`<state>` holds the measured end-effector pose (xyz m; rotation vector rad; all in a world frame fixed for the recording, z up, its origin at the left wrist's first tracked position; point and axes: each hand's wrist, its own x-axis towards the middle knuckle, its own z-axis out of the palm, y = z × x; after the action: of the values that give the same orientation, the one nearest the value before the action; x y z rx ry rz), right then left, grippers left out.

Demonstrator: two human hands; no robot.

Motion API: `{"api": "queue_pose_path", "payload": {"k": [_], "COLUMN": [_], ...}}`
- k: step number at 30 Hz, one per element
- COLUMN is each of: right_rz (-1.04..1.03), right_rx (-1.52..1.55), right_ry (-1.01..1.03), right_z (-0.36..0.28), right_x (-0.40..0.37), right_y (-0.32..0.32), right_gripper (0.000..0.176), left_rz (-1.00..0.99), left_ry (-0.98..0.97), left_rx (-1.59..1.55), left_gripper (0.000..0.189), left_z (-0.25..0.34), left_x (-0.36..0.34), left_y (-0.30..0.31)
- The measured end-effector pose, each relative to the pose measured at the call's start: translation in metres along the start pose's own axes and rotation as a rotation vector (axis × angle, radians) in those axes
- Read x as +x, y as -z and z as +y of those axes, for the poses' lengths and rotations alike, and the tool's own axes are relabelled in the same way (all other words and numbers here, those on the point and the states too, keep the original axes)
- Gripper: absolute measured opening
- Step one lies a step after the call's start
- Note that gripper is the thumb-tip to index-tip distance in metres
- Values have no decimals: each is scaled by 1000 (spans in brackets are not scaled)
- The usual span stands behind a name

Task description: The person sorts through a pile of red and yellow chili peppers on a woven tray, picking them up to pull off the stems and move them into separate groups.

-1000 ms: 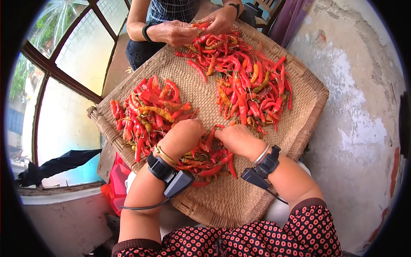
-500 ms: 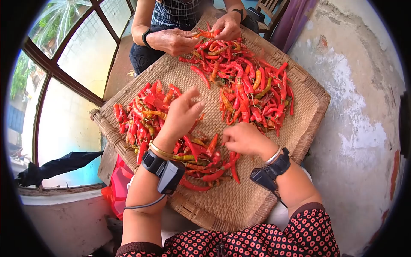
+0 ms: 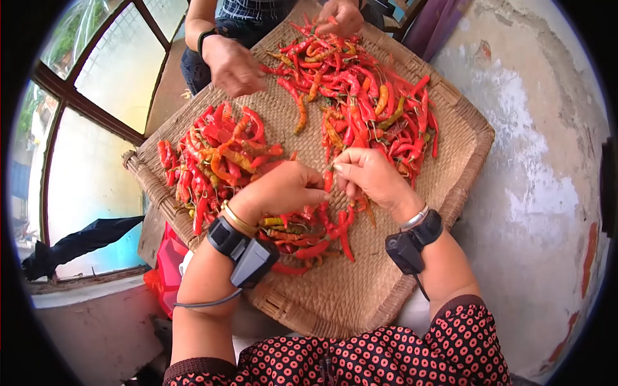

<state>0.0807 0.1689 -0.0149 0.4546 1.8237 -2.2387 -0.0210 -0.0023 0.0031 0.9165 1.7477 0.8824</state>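
Observation:
My left hand (image 3: 286, 188) is closed in a pinch at the lower end of a small red chili pepper (image 3: 329, 179). My right hand (image 3: 373, 178) faces it with its fingertips pinched at the pepper's stem end. Under and beside my left hand lies a pile of red, orange and greenish chilies (image 3: 222, 151) on the woven tray (image 3: 360, 283). A few more chilies (image 3: 345, 235) lie just below the hands. Another heap of chilies (image 3: 393, 119) spreads beyond my right hand.
Across the tray, another person's hands (image 3: 235, 67) hover near the far heap, one at its top edge. Framed windows (image 3: 103, 186) and a folded black umbrella (image 3: 84, 244) are at the left, with a red bag (image 3: 170, 270) below. A rough wall (image 3: 528, 193) stands at the right.
My left hand has come down and right, from raised and open to a pinch at the chili. My right hand has moved slightly up. The other person's hands have separated.

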Motion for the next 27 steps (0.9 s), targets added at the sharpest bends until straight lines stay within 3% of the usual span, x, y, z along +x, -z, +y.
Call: {"api": "queue_pose_path", "payload": {"k": [2, 3, 5, 6, 7, 9, 11, 13, 15, 17, 22, 24, 27], "right_rz": [143, 147, 145, 147, 144, 155, 113, 74, 52, 74, 111, -22, -56], "right_rx": [-650, -648, -1323, -1431, -1431, -1602, -1619, -1635, -1709, -1658, -1431, -1224, -1074], "right_ry": [272, 267, 475, 361, 359, 144, 119, 94, 44, 79, 98, 160, 103], "right_z": [4, 8, 13, 14, 12, 3, 7, 11, 15, 9, -3, -12, -20], "right_x": [3, 2, 0, -3, -6, -11, -8, -3, 1, -1, -6, -8, -6], "right_y": [5, 8, 11, 9, 6, 0, -1, -2, -5, -3, 7, 12, 19], "right_gripper": [14, 14, 18, 20, 20, 22, 21, 21, 13, 14, 17, 21, 23], "left_rz": [-81, -88, 123, 304, 303, 665, 663, 427, 390, 282, 307, 303, 253], "left_ry": [-31, -31, -18, -95, -93, -251, -249, -223, -162, -79, -36, -50, -19], "left_rx": [216, 215, 136, 3, 0, -350, -346, 379, 623, 764, 848, 901, 941], "left_gripper": [15, 15, 19, 23, 23, 28, 29, 27, 22, 24, 29, 31, 30], "left_z": [-5, -5, -6, -10, -9, -5, -14, -21, -26, -27, -21, -20, -12], "left_x": [1, 3, 6, 13, 14, 15, 17, 17, 19, 17, 12, 10, 5], "left_y": [7, 9, 13, 12, 9, 5, 5, 5, -13, -23, -32, -33, -36]}}
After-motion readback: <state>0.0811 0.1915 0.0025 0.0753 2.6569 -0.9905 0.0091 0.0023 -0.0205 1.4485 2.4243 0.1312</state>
